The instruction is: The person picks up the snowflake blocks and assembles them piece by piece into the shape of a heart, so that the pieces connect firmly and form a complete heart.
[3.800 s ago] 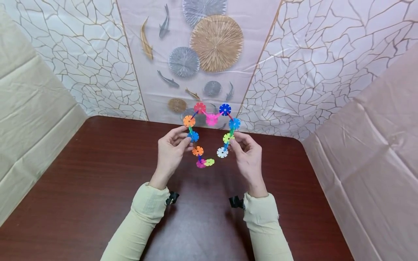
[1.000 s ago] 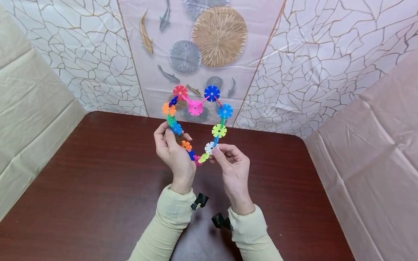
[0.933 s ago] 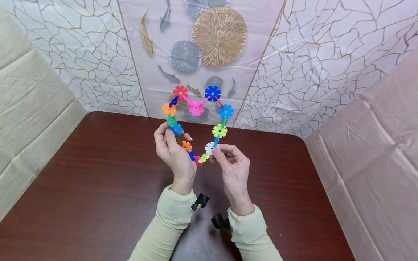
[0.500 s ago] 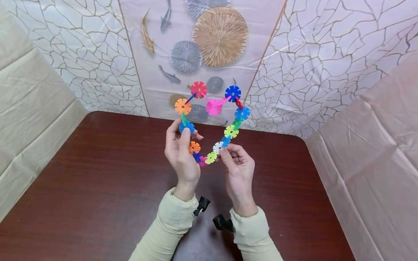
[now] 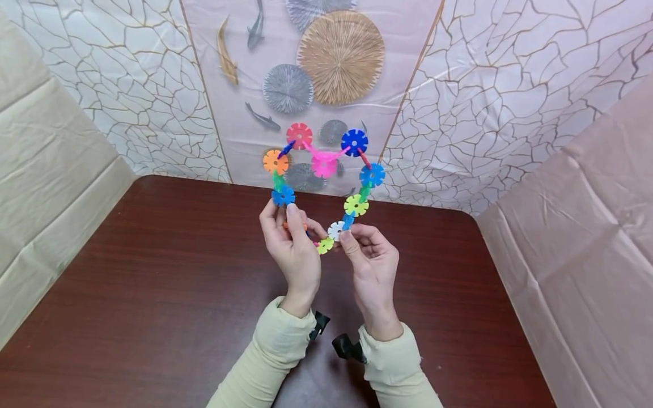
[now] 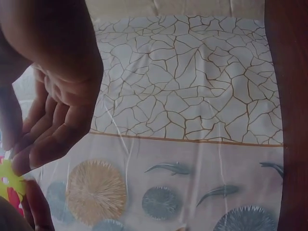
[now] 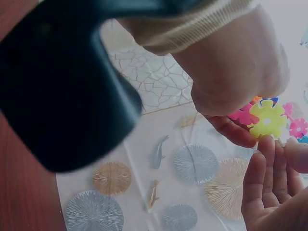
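A heart-shaped loop of interlocking notched plastic discs (image 5: 356, 205) is held up above the table in the head view. My left hand (image 5: 295, 249) grips its lower left side, thumb up just under a blue disc (image 5: 283, 196); its fingers reach behind the loop toward the bottom. Between thumb and fingers, my right hand (image 5: 374, 266) pinches a white disc (image 5: 336, 231) at the lower right. A yellow disc (image 5: 325, 245) sits beside the white one at the bottom tip, between the two hands. The orange and magenta discs at lower left are mostly hidden by my left hand.
A dark reddish-brown table (image 5: 153, 294) lies under the hands. Behind it hangs a patterned cloth (image 5: 347, 56) with fish and round motifs, and plain beige cloth (image 5: 576, 226) stands at both sides. Black wrist cameras (image 5: 348, 347) are strapped at both cuffs.
My right hand has moved from the upper yellow disc down to the white one. The bottom gap between white and lower yellow discs has closed. My left fingers have slid inward over the lower left discs.
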The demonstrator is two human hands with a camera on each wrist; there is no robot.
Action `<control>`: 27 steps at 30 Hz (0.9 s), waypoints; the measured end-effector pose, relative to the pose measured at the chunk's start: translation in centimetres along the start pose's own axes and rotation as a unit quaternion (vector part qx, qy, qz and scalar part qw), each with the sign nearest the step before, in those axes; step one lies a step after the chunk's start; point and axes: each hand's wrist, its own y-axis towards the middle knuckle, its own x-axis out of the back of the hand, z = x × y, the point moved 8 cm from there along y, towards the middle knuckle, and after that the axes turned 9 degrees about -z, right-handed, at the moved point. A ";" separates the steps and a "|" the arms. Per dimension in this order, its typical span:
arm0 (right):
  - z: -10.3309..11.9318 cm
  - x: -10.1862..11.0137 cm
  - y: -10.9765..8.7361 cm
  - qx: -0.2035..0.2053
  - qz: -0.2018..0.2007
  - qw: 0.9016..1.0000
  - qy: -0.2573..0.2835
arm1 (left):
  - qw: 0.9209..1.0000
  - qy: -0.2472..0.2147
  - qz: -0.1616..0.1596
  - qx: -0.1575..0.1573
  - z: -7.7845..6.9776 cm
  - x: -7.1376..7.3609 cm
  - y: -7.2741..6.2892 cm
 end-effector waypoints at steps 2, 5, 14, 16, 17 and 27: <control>0.1 -0.1 -0.1 0.004 0.003 1.000 -0.005 | 1.000 0.011 -0.018 -0.012 -0.2 0.2 0.0; 0.2 -0.3 -0.2 0.010 0.006 1.000 -0.007 | 0.999 0.021 -0.037 -0.024 -0.4 0.3 0.0; -0.1 -0.5 -0.6 0.008 -0.006 1.000 -0.004 | 0.996 0.030 -0.071 -0.041 -0.5 0.5 -0.3; -0.2 -0.5 -0.6 0.006 -0.006 1.000 -0.007 | 0.996 0.033 -0.077 -0.036 -0.5 0.6 -0.3; -0.3 -0.6 -0.6 0.006 -0.005 1.000 -0.009 | 0.996 0.033 -0.079 -0.033 -0.4 0.6 -0.3; -0.5 -1.0 -0.3 0.011 0.022 1.000 0.004 | 0.996 0.031 -0.085 -0.007 -0.2 0.6 -0.5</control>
